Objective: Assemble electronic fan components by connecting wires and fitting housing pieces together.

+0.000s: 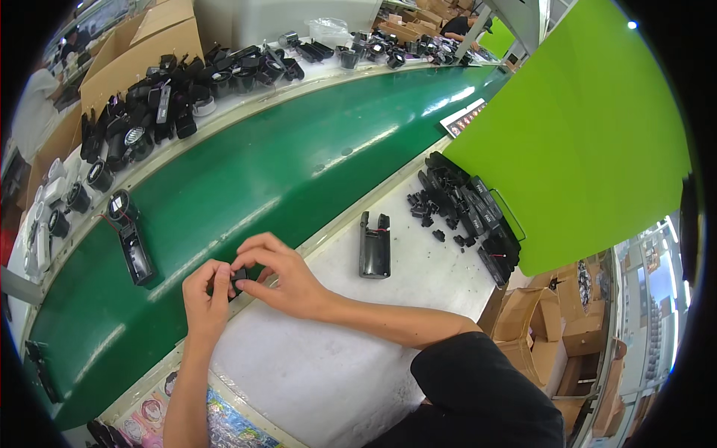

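Observation:
My left hand (207, 290) and my right hand (280, 280) meet over the near edge of the green conveyor belt. Between their fingertips is a small black plastic part (240, 275), partly covered by the fingers. The left thumb and fingers pinch it from one side; the right thumb and forefinger grip it from the other. To the right of my hands, a black plastic housing half (375, 254) with a bit of red wire lies on the white worktop (328, 358). A longer black device body (131, 237) with a round end and red wire rests on the belt.
A pile of black housing pieces and small parts (474, 209) lies at the right beside a green panel (582, 134). Beyond the conveyor belt (299, 157), a shelf carries many black fan-like units (160, 104) near a cardboard box (149, 45). Cartons (534, 328) stand lower right.

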`<action>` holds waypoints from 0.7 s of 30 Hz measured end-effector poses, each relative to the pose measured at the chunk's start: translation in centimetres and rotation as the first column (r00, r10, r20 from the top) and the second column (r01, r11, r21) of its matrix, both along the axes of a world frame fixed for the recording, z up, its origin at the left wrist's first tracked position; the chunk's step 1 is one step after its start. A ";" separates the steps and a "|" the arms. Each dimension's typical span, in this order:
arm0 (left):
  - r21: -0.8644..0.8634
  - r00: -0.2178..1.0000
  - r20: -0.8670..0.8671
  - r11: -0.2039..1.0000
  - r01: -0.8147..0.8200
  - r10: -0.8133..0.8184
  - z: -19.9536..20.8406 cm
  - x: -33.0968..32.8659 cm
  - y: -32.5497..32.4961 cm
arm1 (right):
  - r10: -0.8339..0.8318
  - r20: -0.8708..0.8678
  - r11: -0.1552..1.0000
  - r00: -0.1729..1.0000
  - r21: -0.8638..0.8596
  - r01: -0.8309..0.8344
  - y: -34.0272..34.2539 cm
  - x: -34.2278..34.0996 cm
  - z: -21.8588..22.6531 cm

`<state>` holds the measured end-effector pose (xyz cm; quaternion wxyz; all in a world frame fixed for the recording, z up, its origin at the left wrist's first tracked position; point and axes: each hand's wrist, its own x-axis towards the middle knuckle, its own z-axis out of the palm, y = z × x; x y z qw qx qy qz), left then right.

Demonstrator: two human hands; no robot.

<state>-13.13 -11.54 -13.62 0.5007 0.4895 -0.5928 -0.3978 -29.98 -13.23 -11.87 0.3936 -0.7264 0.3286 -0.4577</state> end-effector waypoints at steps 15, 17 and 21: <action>-0.127 0.988 0.109 0.985 0.119 -0.105 1.9 -1.3 0.5 | 0.041 0.170 0.936 0.985 0.338 -0.098 -0.7 -1.0 -0.6; -0.066 0.991 0.116 0.995 0.070 -0.062 1.0 -1.2 0.4 | 0.039 0.221 0.916 0.975 0.382 -0.123 -0.7 -1.0 -0.4; -0.057 0.999 0.037 0.998 0.019 -0.017 0.5 -0.8 0.5 | 0.035 0.206 0.906 0.978 0.406 -0.118 -0.3 -0.8 -0.2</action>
